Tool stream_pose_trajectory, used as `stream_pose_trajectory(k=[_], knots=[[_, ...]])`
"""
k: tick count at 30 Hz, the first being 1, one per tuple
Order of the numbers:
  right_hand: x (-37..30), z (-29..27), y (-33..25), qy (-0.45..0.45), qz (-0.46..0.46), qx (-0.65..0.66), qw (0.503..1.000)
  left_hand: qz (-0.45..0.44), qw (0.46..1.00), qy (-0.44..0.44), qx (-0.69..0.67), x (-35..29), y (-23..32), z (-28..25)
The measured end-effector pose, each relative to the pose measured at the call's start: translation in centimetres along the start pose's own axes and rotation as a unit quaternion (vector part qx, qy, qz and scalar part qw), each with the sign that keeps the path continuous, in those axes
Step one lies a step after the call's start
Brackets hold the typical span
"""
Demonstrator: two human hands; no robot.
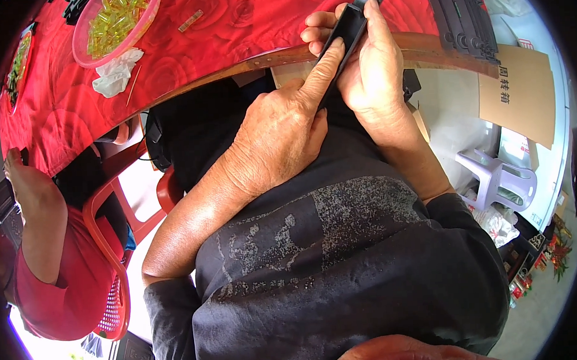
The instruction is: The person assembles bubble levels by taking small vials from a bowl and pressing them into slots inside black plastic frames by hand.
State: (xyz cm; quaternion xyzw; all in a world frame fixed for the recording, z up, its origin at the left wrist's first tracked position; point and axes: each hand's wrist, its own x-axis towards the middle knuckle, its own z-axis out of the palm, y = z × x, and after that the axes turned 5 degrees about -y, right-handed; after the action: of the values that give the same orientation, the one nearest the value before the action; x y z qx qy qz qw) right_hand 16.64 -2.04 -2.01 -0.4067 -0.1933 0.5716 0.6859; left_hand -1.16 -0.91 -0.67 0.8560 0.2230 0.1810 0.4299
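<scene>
A long, narrow black plastic piece (348, 30) is held up at the table's front edge, slanting from lower left to upper right. My right hand (375, 73) cradles it from the right, palm up, with the thumb along its side and the fingers behind it. From the left, my left hand (277, 132) presses a straight index finger onto its face. The other left fingers curl around the lower end, which is partly hidden. Several similar long black pieces (463, 21) lie together on the table at the right.
Red rose-patterned cloth covers the table (230, 21). A pink basket (78, 44) holds small yellowish clear tubes, beside crumpled white tissue (116, 73) and a thin stick (134, 85). A co-worker (67, 267) sits left on a red chair (121, 264). Rightward are cardboard (523, 96) and a lilac stool (497, 177).
</scene>
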Motion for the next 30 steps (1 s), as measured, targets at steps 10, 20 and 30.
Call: stream_pose_trajectory(k=[10, 20, 30], knots=[[-0.6, 1.0, -0.1, 0.025, 0.008, 0.061, 0.998, 0.009, 1.000, -0.008, 0.021, 0.3, 0.0, -0.2], [-0.4, 0.3, -0.4, -0.006, 0.007, -0.035, 0.999, 0.006, 0.999, -0.026, 0.037, 0.3, 0.2, -0.6], [-1.1, 2.3, -0.5, 0.015, -0.007, 0.032, 0.999, 0.000, 1.000, -0.011, 0.003, 0.2, -0.1, -0.2]])
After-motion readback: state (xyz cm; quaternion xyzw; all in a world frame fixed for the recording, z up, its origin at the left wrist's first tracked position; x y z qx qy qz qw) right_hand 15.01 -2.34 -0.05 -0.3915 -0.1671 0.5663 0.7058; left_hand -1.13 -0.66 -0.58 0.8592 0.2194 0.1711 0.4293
